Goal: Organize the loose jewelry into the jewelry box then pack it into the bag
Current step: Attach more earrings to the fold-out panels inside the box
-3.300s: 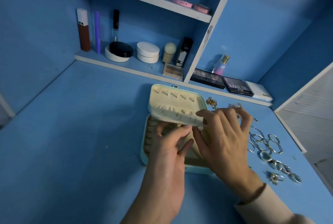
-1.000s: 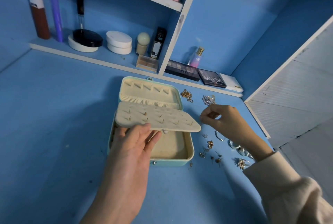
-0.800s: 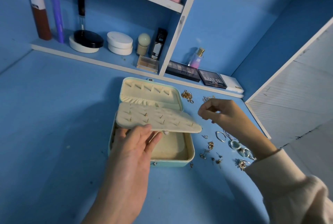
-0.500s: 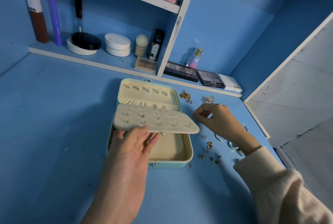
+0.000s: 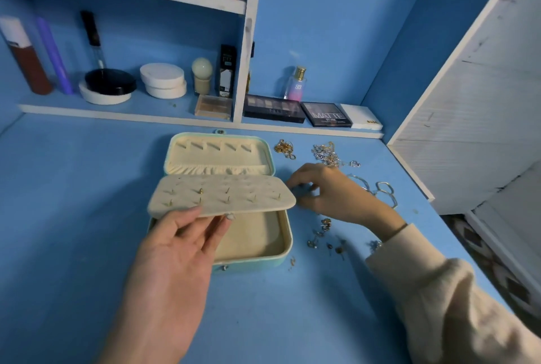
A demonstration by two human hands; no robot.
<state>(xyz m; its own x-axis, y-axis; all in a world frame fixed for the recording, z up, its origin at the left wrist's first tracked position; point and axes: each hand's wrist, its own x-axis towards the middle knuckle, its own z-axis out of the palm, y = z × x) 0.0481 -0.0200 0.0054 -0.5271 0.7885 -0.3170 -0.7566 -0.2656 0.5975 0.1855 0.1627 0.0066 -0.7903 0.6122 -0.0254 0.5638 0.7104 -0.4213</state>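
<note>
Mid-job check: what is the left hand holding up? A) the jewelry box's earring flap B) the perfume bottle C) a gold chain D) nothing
A: the left hand has its fingers under the front edge of the earring flap, lifting it off the jewelry box.

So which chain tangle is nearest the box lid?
The small gold chain tangle, right of the mint box's cream-lined lid; the larger silver tangle lies farther right.

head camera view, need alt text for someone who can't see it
A left hand props up the cream earring flap of an open mint jewelry box on a blue table, while the right hand, loosely curled, is at the flap's right end. Loose rings, chains and earrings lie right of the box.
</note>
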